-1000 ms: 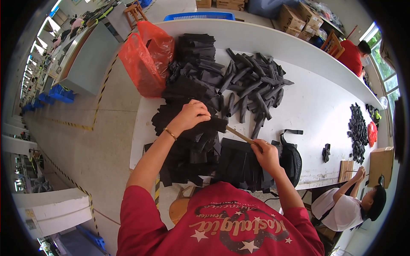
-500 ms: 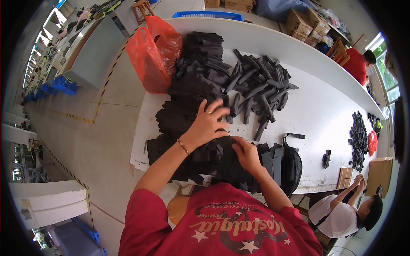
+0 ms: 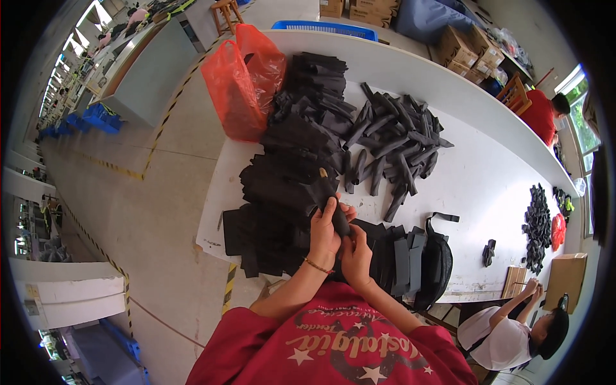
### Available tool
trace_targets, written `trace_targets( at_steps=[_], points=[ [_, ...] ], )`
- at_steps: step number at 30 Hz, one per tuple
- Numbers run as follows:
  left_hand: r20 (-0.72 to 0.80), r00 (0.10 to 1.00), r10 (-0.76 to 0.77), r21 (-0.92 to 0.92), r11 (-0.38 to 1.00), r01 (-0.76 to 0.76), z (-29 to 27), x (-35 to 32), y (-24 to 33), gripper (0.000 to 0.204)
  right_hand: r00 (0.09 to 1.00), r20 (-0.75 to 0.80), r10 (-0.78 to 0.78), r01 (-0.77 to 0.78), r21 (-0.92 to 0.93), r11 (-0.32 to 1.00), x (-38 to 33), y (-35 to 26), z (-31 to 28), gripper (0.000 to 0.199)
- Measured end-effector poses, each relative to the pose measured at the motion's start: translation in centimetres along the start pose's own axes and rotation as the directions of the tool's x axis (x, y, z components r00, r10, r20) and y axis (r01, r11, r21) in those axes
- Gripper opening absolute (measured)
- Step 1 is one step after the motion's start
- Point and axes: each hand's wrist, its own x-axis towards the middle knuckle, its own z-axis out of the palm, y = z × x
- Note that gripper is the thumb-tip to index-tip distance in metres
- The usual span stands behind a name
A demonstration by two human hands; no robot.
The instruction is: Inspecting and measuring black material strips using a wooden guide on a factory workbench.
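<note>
A black fabric tube (image 3: 338, 219) is held between my two hands, slanting away from me. My left hand (image 3: 325, 236) is closed round its left side, thumb on top. My right hand (image 3: 355, 256) pinches its near end, with the fingertips partly hidden. A small tan tip shows at the far end; I cannot make out what it belongs to. Under and around my hands lie stacks of flat black fabric pieces (image 3: 273, 179). Beyond them, to the right, is a loose heap of black fabric tubes (image 3: 401, 138).
An orange-red plastic bag (image 3: 234, 93) stands at the table's far left. A black backpack (image 3: 437, 260) is to my right. The white table (image 3: 471, 186) has a raised far edge, with a blue basket (image 3: 324, 27) behind it. A co-worker in white (image 3: 504, 333) sits at the right.
My left hand, spread over the stacks before, has come nearer and closed on the black fabric tube. My right hand has moved slightly nearer and left, meeting it.
</note>
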Motion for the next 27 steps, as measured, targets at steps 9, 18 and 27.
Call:
trace_targets(
  at_steps=[9,18,27],
  points=[
    [-0.122,0.992,0.044,0.213,0.977,-0.017,1.4,0.6,1.4,0.023,0.957,0.261,0.129,-0.101,-0.119,0.988,-2.2,1.2,-2.4,0.015],
    [-0.074,0.997,0.012,0.273,0.962,0.008,0.1,1.9,1.0,0.024,0.854,0.461,0.239,-0.189,-0.154,0.97,-5.4,0.5,-9.3,0.017],
    [-0.086,0.986,-0.14,0.091,0.985,0.147,1.8,-1.4,-0.2,0.061,0.905,0.352,0.238,-0.205,-0.13,0.97,-4.0,-1.0,-9.0,0.015]
  ],
)
